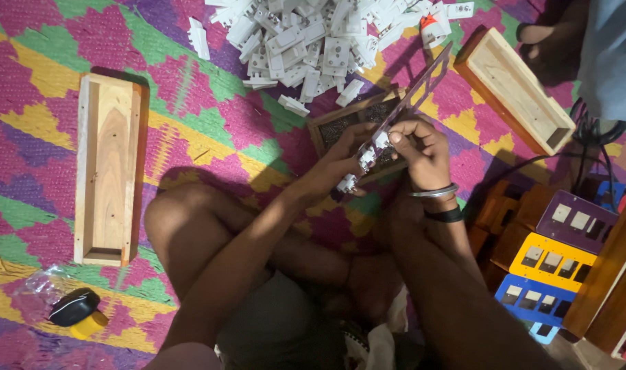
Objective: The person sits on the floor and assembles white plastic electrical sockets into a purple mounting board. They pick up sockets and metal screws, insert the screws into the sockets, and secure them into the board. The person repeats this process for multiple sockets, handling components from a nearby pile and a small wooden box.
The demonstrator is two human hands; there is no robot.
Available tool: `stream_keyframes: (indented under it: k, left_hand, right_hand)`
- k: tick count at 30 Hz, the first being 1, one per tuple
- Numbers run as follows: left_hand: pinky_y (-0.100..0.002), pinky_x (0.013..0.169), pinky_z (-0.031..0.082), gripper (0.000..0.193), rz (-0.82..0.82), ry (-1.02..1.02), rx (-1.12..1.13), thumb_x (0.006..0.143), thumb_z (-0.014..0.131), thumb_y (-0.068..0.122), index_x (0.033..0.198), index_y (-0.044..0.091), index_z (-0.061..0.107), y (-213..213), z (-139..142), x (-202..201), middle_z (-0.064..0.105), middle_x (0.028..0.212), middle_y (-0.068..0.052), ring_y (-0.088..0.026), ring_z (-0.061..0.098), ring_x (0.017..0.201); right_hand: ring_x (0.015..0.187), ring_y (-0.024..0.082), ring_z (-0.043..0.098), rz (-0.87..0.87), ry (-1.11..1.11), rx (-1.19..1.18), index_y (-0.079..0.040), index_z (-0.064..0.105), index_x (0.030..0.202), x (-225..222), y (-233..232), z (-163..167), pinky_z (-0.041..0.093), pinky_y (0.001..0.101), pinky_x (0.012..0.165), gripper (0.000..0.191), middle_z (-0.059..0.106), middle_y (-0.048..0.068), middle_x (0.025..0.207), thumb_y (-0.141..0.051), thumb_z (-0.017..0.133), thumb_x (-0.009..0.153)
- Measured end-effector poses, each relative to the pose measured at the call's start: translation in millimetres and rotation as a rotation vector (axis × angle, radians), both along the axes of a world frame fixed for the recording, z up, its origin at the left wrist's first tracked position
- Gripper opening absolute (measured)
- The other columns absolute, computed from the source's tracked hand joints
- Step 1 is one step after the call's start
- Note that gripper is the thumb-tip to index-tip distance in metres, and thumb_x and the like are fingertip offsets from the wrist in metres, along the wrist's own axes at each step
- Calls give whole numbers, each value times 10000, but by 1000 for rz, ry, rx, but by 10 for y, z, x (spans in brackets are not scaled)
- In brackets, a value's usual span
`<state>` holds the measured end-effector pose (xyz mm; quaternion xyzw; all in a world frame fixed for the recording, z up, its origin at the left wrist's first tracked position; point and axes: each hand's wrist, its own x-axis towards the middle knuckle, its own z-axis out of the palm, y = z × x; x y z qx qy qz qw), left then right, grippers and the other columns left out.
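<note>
Panel strip (pixel 414 92) betw. both hands (pixel 423 154)

Packages: one item only. A crumpled clear plastic bag (pixel 32 284) lies on the patterned mat at the near left. It is transparent and creased, and it sits just beside a small black-and-yellow object (pixel 78 312), appearing to touch it. Whether the bag holds anything cannot be told.

Labels: none visible on any item in view.

Signs: none visible.

Screens: none visible.

The coloured rectangular plates at the near right and the wooden boxes on the mat carry no label or wrapping that can be made out from this view.
</note>
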<state>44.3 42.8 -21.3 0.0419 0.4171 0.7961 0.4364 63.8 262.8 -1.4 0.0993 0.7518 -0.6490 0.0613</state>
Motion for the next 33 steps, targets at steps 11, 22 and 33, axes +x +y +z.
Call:
stream_keyframes:
  k: [11, 22, 33]
  left_hand:
    - [-420, 771, 644, 810, -14, 2, -17, 829, 540, 105, 1575, 195, 238, 9, -15, -2, 405, 1550, -64, -258, 526, 1262]
    - [-398, 747, 630, 815, 15, 12, -43, 805, 537, 101, 1565, 200, 258, 69, -12, 56, 413, 1488, -62, -245, 527, 1152]
    - [-376, 839, 594, 776, 3, 81, 7, 828, 551, 122, 1559, 196, 301, 14, 60, 92, 417, 1517, -59, -223, 504, 1224]
  right_hand:
    - [839, 121, 624, 2, 220, 448, -15, 735, 1054, -9, -203, 166, 489, 252, 749, 74, 667, 45, 964, -31, 742, 983]
    - [671, 171, 577, -106, 235, 721, -37, 767, 933, 77, -427, 380, 410, 294, 587, 69, 677, 77, 925, -96, 802, 926]
    - [826, 89, 530, -223, 249, 182, -66, 548, 1003, 40, -166, -104, 444, 243, 763, 189, 580, -15, 905, -16, 729, 985]
